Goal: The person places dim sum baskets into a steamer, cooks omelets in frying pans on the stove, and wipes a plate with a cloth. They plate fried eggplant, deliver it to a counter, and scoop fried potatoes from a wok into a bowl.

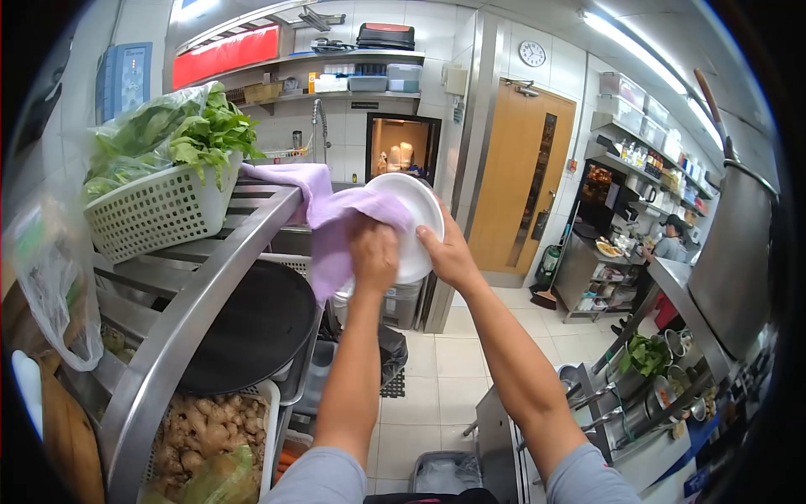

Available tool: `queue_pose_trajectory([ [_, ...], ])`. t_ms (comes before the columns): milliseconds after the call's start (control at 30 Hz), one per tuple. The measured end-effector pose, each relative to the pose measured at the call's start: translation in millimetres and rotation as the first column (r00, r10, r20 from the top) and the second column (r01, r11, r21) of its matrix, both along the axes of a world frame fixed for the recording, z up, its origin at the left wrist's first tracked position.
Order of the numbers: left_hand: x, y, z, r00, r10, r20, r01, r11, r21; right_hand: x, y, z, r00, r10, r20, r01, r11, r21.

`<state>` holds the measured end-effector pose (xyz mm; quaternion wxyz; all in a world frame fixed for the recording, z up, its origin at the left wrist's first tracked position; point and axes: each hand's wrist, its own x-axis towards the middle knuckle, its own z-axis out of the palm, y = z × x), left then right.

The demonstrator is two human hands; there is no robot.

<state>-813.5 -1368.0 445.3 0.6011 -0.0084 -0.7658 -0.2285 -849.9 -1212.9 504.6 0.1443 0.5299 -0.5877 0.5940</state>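
In the tiled kitchen (489, 357), a steel rack (214, 286) stands left of the white plate (419, 210). The tilted plate's long axis runs near upright; the right hand (451, 252) clasps its right rim, the left hand (374, 256), closed on purple cloth (330, 244), its left side.

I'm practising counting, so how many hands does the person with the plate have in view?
2. The left hand is on the purple cloth, against the white plate; the right hand grips the plate's edge. Neither is fully hidden, though the left is blurred.
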Motion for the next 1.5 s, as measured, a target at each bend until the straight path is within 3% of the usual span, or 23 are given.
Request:
queue_pose_trajectory([
  [67, 5.6, 32.0, -25.8, 0.957, -0.277, 0.085, 0.272, 0.96, 0.06, -5.8, -3.7, -9.5, 0.999, -0.023, -0.047, 0.023, 1.0, -0.017],
  [100, 13.6, 38.7, -41.9, 0.958, -0.274, 0.088, 0.27, 0.961, 0.063, -9.7, -4.1, -17.7, 0.996, 0.007, 0.093, 0.001, 0.996, -0.088],
  [200, 20.6, 45.7, -59.2, 0.996, -0.048, -0.069, 0.05, 0.999, 0.019, -11.9, -3.7, -38.1, 0.98, 0.034, 0.197, 0.005, 0.981, -0.194],
  [267, 22.9, 30.9, -51.7, 0.958, 0.194, 0.212, -0.231, 0.958, 0.167, -0.7, -8.5, -52.8, 0.956, 0.083, 0.281, -0.01, 0.968, -0.251],
  [300, 10.6, 18.4, -50.1, 0.963, 0.238, 0.123, -0.258, 0.947, 0.191, 4.0, -14.0, -59.0, 0.983, 0.026, 0.183, 0.016, 0.974, -0.224],
  [400, -1.1, 8.4, -51.9, 0.979, 0.177, 0.106, -0.195, 0.961, 0.194, 8.2, -25.2, -65.7, 0.99, -0.057, 0.128, 0.078, 0.983, -0.168],
  [467, 21.6, 42.7, -64.7, 0.984, -0.078, 0.159, 0.034, 0.965, 0.262, -17.9, -33.0, -77.1, 0.973, -0.011, 0.232, 0.069, 0.968, -0.242],
  [533, 39.0, 65.9, -80.9, 0.996, -0.087, -0.037, 0.093, 0.977, 0.194, -29.5, -29.6, -80.4, 0.934, 0.051, 0.354, 0.075, 0.939, -0.335],
  [633, 64.4, 37.1, -109.0, 0.977, 0.072, 0.199, -0.109, 0.977, 0.181, -57.5, -15.1, -104.1, 0.86, 0.013, 0.51, 0.183, 0.925, -0.333],
  [733, 120.2, 24.5, -67.9, 0.934, 0.144, 0.326, -0.247, 0.92, 0.303, -50.3, 26.6, -91.0, 0.708, 0.356, 0.609, -0.05, 0.887, -0.46],
  [800, 127.5, 26.2, -38.6, 0.952, 0.1, 0.288, -0.2, 0.918, 0.342, -39.8, 50.5, -81.5, 0.64, 0.453, 0.621, -0.3, 0.891, -0.341],
  [867, 120.0, 33.7, -24.5, 0.915, -0.388, -0.113, 0.349, 0.619, 0.704, -26.5, 51.5, -80.9, 0.607, 0.451, 0.654, -0.391, 0.886, -0.249],
  [900, 95.5, 13.3, -52.3, 0.859, -0.5, -0.113, 0.461, 0.656, 0.598, -20.3, 45.4, -82.5, 0.609, 0.399, 0.685, -0.443, 0.888, -0.124],
  [933, 106.5, 10.2, -53.3, 0.771, -0.636, -0.021, 0.444, 0.514, 0.734, -16.7, 39.3, -84.3, 0.617, 0.348, 0.706, -0.49, 0.871, 0.0],
  [1000, 121.6, 4.2, -61.3, 0.799, -0.595, -0.089, 0.44, 0.476, 0.762, -24.7, 16.5, -94.0, 0.596, 0.395, 0.699, -0.551, 0.835, -0.002],
  [1067, 138.7, 10.7, -64.1, 0.9, -0.431, -0.057, 0.324, 0.577, 0.75, -24.1, -21.4, -90.0, -0.049, 0.715, 0.698, -0.63, 0.52, -0.577],
  [1167, 158.3, 29.7, -50.6, 0.988, -0.144, 0.059, 0.065, 0.729, 0.681, -73.4, -141.4, -143.0, 0.295, 0.291, 0.91, -0.405, 0.901, -0.157],
  [1233, 162.3, 31.9, -54.6, 0.983, 0.05, 0.177, -0.144, 0.81, 0.569, -97.7, -190.6, -203.5, 0.728, 0.435, 0.531, -0.434, 0.891, -0.134],
  [1267, 165.2, 33.3, -54.8, 0.98, 0.057, 0.188, -0.156, 0.811, 0.564, -93.3, -191.0, -196.6, 0.825, 0.43, 0.366, -0.405, 0.902, -0.148],
  [1300, 169.0, 35.0, -52.9, 0.972, 0.102, 0.212, -0.203, 0.816, 0.541, -98.3, -184.7, -182.9, 0.924, 0.264, 0.276, -0.294, 0.953, 0.073],
  [1333, 173.3, 36.9, -51.3, 0.962, 0.146, 0.232, -0.249, 0.817, 0.519, -70.5, -145.5, -139.0, 0.962, -0.001, 0.272, -0.043, 0.987, 0.158],
  [1400, 173.3, 37.2, -51.3, 0.962, 0.157, 0.222, -0.252, 0.819, 0.516, -90.5, -112.1, -120.7, 0.915, 0.003, 0.403, 0.011, 0.999, -0.034],
  [1500, 154.4, 37.4, -44.1, 0.957, 0.214, 0.195, -0.283, 0.836, 0.47, -26.8, -62.3, -62.6, 0.999, 0.041, 0.01, -0.041, 0.999, -0.007],
])
